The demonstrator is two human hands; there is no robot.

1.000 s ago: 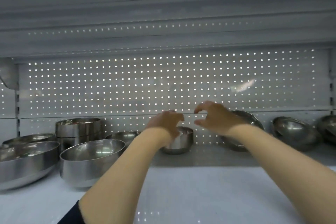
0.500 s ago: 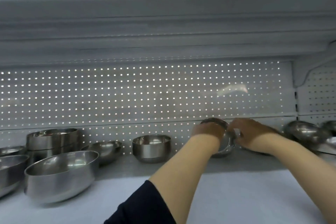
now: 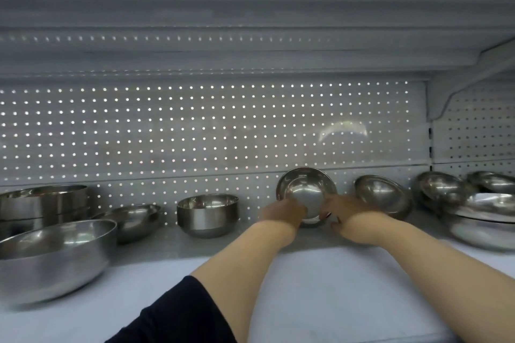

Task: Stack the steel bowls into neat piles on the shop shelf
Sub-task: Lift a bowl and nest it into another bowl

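A small steel bowl stands tilted on its edge at the back of the shelf, its hollow facing me. My left hand grips its lower left rim and my right hand grips its lower right rim. Just to the right, another tilted bowl leans against the perforated back panel. To the left sits an upright deep bowl, then a shallow bowl, a large bowl and a stack of bowls.
More bowls lean at the far right, above a wide shallow bowl. The white shelf board stretches in front. An upper shelf hangs low overhead, with a bracket at the right.
My view and both hands shifted right, from above the deep bowl to the tilted small bowl. Both hands now hold it lower on its rim.
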